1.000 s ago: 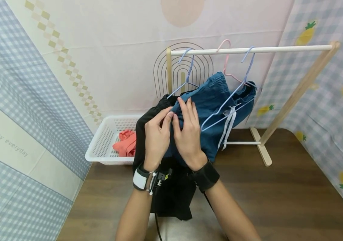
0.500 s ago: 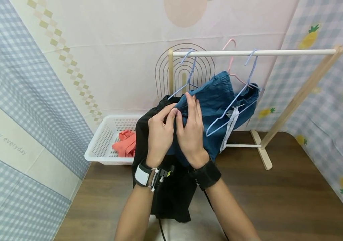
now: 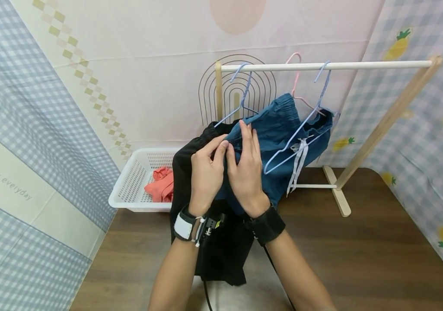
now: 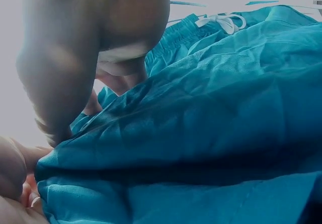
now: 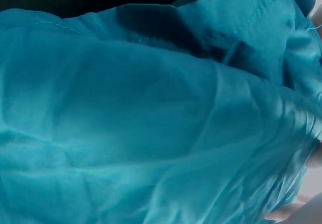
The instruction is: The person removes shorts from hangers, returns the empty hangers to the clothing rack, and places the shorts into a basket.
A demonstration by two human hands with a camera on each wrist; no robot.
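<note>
Blue shorts (image 3: 279, 129) with a white drawstring (image 3: 297, 162) hang on a light-blue hanger (image 3: 295, 140) from the white rail (image 3: 322, 66). My left hand (image 3: 219, 151) pinches the left edge of the shorts between thumb and forefinger. Right beside it, my right hand (image 3: 240, 142) lies over the same edge, fingers stretched up the cloth and thumb pressed in. A black garment (image 3: 221, 250) hangs under my wrists. The blue cloth (image 4: 201, 133) fills the left wrist view, with a finger (image 4: 75, 58) above it. The blue cloth (image 5: 151, 133) also fills the right wrist view.
A white basket (image 3: 132, 185) holding a coral cloth (image 3: 160, 185) stands at the back left of the dark wooden table (image 3: 361, 250). The rack's slanted wooden leg (image 3: 380, 125) and foot (image 3: 336, 192) are to the right. A pink hanger (image 3: 295, 82) and another blue hanger (image 3: 240, 95) hang on the rail.
Both hands have risen slightly with the edge of the shorts towards the hanger. Their hold on the cloth looks the same.
</note>
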